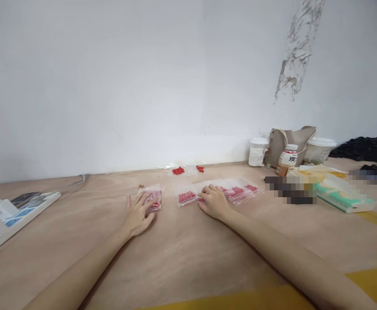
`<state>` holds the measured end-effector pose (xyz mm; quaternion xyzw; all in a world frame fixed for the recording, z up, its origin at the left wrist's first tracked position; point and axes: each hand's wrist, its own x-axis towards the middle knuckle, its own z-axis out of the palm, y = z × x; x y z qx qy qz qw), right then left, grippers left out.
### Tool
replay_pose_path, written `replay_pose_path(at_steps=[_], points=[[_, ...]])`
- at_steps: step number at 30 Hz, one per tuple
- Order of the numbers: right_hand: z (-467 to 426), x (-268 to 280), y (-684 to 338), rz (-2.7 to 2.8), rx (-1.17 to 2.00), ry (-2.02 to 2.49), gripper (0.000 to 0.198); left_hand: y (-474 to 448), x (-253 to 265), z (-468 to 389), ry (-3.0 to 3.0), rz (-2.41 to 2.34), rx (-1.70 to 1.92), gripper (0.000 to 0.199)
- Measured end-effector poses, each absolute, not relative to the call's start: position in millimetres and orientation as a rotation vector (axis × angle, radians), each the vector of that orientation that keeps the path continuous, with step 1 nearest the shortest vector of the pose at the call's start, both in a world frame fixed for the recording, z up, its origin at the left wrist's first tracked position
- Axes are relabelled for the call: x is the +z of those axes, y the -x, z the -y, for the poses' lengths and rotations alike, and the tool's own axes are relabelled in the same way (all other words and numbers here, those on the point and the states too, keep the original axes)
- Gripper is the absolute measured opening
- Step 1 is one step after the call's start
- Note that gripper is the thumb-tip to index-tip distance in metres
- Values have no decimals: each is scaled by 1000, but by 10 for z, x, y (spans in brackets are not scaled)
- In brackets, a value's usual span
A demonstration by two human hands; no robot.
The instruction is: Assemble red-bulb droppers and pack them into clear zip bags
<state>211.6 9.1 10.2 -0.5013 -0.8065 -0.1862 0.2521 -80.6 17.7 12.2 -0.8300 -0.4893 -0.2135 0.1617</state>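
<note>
My left hand point(139, 215) lies with fingers spread on a clear plastic bag point(156, 193) that has small red pieces inside. Over to the right, my right hand point(214, 201) rests on another clear bag of red pieces, mostly covered by its fingers, which look bent but apart. Between the hands lies a flat bag point(186, 196) with a row of red pieces. Right of my right hand, several more such bags point(240, 189) overlap. Near the wall, two small groups of loose-looking red pieces point(178, 171) sit on clear plastic.
A white power strip point(23, 219) with plugs and a cable is at the left. At the right stand a lidded cup point(258, 151), a labelled bottle point(287, 160), a grey-beige bag point(277, 144) and a green-and-white tissue pack point(343, 196). The wall point(143, 86) bounds the table behind.
</note>
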Motion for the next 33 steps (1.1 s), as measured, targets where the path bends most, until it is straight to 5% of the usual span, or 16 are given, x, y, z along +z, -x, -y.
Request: replay_pose_path(at_steps=[10, 25, 33], points=[[-310, -21, -1913, 2199, -391, 1467, 20, 22, 80, -298, 2659, 1024, -727, 37], [-303, -111, -2074, 2293, -439, 906, 21, 268, -30, -416, 2490, 735, -543, 23], [-332, -118, -2158, 2300, -738, 896, 28, 334, -60, -410, 2451, 687, -530, 27]])
